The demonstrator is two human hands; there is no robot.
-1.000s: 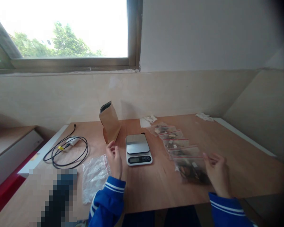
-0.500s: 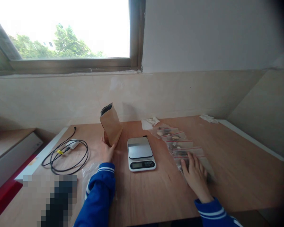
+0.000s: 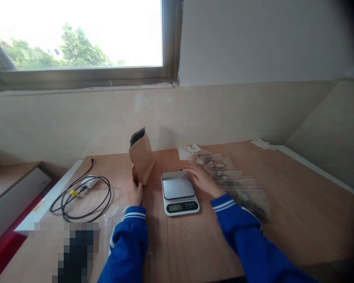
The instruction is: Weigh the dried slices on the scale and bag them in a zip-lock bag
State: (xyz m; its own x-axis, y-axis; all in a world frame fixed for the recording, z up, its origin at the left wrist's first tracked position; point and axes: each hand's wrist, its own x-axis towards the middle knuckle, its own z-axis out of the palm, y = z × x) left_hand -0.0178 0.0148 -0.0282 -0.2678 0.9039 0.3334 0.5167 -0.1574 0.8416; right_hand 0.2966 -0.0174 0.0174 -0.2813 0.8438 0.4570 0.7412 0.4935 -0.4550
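- Head view: the paper bag [image 3: 142, 159] stands just beyond your left hand [image 3: 136, 193], at its 12 to 1 o'clock, with its long axis leaning from 5 up to 11 o'clock and the open mouth on top
- Your left hand is the nearer one; thumb and fingers look pinched on the lower near edge of the paper bag, though the fingers are partly hidden
- The scale [image 3: 178, 186] sits at the paper bag's 4 o'clock, apart from it and between your hands
- Your right hand [image 3: 203, 181] is at the scale's 2 o'clock, fingers stretched toward its far right corner and gripping nothing that shows; you cannot tell whether they touch
- Farther out, zip bags [image 3: 252, 198] overlap in a row from your right hand's 12 round to 4 o'clock
- Half a second ago your right hand lay over the nearest zip bag; now it is up by the scale, while your left hand is at the paper bag's foot in both
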